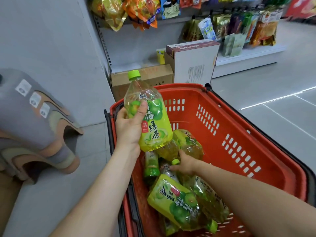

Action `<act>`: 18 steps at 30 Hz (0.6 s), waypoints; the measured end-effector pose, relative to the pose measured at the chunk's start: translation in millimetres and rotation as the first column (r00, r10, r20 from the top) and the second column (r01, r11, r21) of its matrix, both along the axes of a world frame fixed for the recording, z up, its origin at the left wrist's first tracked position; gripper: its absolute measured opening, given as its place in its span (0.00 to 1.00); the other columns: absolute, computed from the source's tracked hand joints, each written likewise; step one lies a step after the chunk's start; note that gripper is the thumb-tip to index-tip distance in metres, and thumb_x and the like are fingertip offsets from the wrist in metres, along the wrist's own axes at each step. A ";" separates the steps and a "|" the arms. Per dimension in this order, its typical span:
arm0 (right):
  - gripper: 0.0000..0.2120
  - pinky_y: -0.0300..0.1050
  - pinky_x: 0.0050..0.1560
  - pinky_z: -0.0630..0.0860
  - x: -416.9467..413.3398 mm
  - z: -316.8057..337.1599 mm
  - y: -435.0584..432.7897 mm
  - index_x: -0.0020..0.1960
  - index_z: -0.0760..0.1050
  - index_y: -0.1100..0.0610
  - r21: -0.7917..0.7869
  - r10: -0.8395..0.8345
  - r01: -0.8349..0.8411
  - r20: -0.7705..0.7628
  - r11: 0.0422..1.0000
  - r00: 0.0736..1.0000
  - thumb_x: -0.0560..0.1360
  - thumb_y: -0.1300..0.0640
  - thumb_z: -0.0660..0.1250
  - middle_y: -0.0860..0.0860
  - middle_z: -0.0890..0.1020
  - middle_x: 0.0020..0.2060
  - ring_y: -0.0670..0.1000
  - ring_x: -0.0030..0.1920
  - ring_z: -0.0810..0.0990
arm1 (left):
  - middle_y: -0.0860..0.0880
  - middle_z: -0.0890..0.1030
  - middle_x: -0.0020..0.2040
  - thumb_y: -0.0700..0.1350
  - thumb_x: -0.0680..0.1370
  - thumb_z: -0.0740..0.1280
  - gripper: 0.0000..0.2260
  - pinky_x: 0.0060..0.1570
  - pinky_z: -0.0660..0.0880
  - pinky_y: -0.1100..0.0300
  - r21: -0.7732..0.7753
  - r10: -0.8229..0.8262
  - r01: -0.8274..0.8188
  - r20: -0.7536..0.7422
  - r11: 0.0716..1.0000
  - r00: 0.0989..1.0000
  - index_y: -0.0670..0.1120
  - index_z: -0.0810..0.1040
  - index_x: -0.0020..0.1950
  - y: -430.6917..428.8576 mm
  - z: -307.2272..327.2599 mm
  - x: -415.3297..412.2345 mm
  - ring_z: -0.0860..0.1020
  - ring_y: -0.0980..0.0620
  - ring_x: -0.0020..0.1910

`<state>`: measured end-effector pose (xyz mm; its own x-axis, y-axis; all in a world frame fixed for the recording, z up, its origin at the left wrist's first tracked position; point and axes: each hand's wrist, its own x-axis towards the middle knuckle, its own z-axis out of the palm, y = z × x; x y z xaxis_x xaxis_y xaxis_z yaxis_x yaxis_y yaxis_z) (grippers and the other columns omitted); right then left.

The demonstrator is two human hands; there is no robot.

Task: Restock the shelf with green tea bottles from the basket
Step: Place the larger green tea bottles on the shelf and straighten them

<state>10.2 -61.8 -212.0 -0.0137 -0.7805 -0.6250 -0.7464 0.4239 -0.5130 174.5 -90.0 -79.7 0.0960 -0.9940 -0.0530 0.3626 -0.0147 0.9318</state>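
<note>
My left hand (130, 124) grips a large green tea bottle (150, 117) with a green cap and yellow-green label, held upright above the near left corner of the red basket (239, 134). Down inside the basket, my right hand (185, 162) rests among several more green tea bottles (179, 200) lying on their sides. Its fingers touch the neck and green cap of one bottle (175, 161); whether they close on it is unclear. A smaller dark green bottle (151, 165) stands among them.
The basket sits on a grey tiled floor. Behind it are a brown cardboard box (153, 77) and a white box (195, 62). Shelves with hanging snack bags (239, 26) run along the back right. A grey wall panel (51, 48) stands to the left.
</note>
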 end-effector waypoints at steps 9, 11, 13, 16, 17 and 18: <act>0.14 0.40 0.39 0.77 16.5 -11.1 -8.7 0.54 0.70 0.59 -0.083 -0.247 0.247 0.001 0.966 0.969 0.76 0.52 0.68 0.51 0.75 0.39 0.46 0.35 0.74 | 0.44 0.84 0.52 0.58 0.55 0.80 0.38 0.47 0.81 0.49 0.046 0.016 -0.016 0.008 0.999 1.000 0.44 0.76 0.60 -2.4 -2.2 3.8 0.84 0.45 0.49; 0.07 0.37 0.33 0.74 18.6 -9.3 -13.1 0.49 0.70 0.60 -0.086 -0.310 0.313 0.047 0.946 0.950 0.78 0.57 0.66 0.52 0.74 0.37 0.46 0.31 0.72 | 0.43 0.84 0.53 0.58 0.55 0.81 0.39 0.48 0.81 0.47 0.050 0.001 -0.001 -0.002 0.999 1.000 0.43 0.76 0.61 -1.3 -2.3 3.8 0.84 0.45 0.49; 0.07 0.36 0.27 0.69 18.4 -4.6 -15.7 0.56 0.70 0.64 -0.096 -0.365 0.376 0.112 0.922 0.924 0.79 0.64 0.63 0.53 0.74 0.38 0.47 0.30 0.71 | 0.43 0.84 0.53 0.59 0.53 0.81 0.40 0.50 0.80 0.44 0.062 -0.002 0.001 0.012 0.998 1.000 0.44 0.76 0.61 -0.8 -3.4 2.7 0.84 0.44 0.49; 0.13 0.39 0.26 0.68 10.4 3.3 -22.8 0.63 0.67 0.68 -0.155 -0.452 0.477 0.171 0.865 0.875 0.79 0.66 0.60 0.54 0.75 0.37 0.48 0.30 0.71 | 0.44 0.84 0.53 0.61 0.52 0.82 0.43 0.52 0.80 0.42 0.076 -0.005 0.002 0.036 0.997 0.999 0.44 0.76 0.62 -3.5 -7.0 2.0 0.84 0.44 0.50; 0.14 0.41 0.27 0.70 6.6 8.4 -26.6 0.64 0.68 0.67 -0.192 -0.484 0.517 0.194 0.834 0.853 0.79 0.66 0.60 0.55 0.77 0.37 0.49 0.30 0.73 | 0.44 0.84 0.53 0.61 0.51 0.82 0.43 0.52 0.80 0.42 0.081 -0.005 0.001 0.048 0.997 0.999 0.44 0.76 0.62 -4.8 -7.5 2.1 0.84 0.45 0.50; 0.15 0.43 0.26 0.72 2.3 14.3 -30.7 0.65 0.68 0.66 -0.224 -0.513 0.561 0.239 0.797 0.825 0.78 0.65 0.61 0.55 0.78 0.37 0.51 0.31 0.76 | 0.44 0.84 0.53 0.62 0.51 0.81 0.44 0.51 0.80 0.42 0.085 -0.003 -0.002 0.061 0.996 0.998 0.44 0.76 0.62 -5.8 -7.7 2.3 0.84 0.45 0.49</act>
